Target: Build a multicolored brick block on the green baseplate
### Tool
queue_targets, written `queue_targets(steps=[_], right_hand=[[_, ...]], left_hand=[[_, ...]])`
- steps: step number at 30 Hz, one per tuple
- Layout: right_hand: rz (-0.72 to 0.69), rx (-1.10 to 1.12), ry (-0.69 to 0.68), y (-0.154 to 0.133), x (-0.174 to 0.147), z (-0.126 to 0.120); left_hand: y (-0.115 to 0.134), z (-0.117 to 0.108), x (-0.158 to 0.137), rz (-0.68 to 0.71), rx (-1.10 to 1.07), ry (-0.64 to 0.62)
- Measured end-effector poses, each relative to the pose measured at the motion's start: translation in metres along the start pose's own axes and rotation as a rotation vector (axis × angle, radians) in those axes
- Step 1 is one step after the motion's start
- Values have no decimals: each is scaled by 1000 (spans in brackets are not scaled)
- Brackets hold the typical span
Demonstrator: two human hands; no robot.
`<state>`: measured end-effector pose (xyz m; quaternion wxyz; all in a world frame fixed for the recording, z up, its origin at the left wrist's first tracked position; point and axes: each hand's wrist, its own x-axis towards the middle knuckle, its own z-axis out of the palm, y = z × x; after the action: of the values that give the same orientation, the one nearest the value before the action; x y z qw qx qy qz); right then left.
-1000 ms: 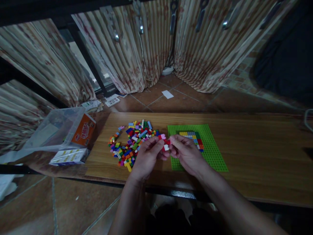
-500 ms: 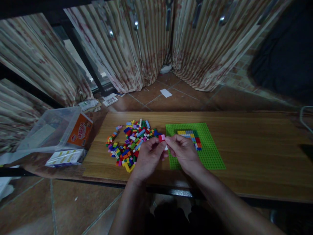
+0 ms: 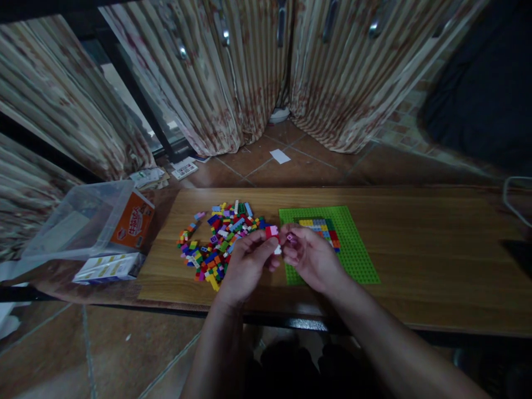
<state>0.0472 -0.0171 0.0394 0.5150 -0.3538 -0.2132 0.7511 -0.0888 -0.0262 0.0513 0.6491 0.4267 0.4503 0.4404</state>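
Clamps a pink, red and white brick cluster (image 3: 271, 232) in the left hand (image 3: 249, 261); pinches a purplish brick (image 3: 290, 237) in the right hand (image 3: 315, 259), just beside the cluster at its three o'clock. Has loose bricks (image 3: 236, 225) at the left hand's ten o'clock and a green baseplate (image 3: 356, 257), bearing a multicoloured build (image 3: 322, 226), at the right's two o'clock.

Plastic bricks (image 3: 223, 244), wooden tabletop (image 3: 432, 255) — smooth
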Motion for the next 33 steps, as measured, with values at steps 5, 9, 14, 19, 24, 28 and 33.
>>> queue_targets(steps=[5, 9, 14, 19, 24, 28, 33], right_hand=[[-71, -241, 16, 0, 0, 0], [-113, -382, 49, 2, 1, -3], [-130, -400, 43, 2, 2, -7], [-131, -377, 45, 4, 3, -6], [-108, -327, 37, 6, 1, -4], [-50, -241, 31, 6, 1, -3], [26, -62, 2, 4, 0, -2]], left_hand=[[3, 0, -1, -2, 148, -16], [2, 1, -2, -30, 203, -29], [-1, 4, -2, -53, 142, 0], [-5, 4, -2, -70, 87, 17], [-7, 2, -2, -78, 24, 18], [-4, 0, -2, -84, -24, -18], [-1, -3, -2, -60, -73, -33]])
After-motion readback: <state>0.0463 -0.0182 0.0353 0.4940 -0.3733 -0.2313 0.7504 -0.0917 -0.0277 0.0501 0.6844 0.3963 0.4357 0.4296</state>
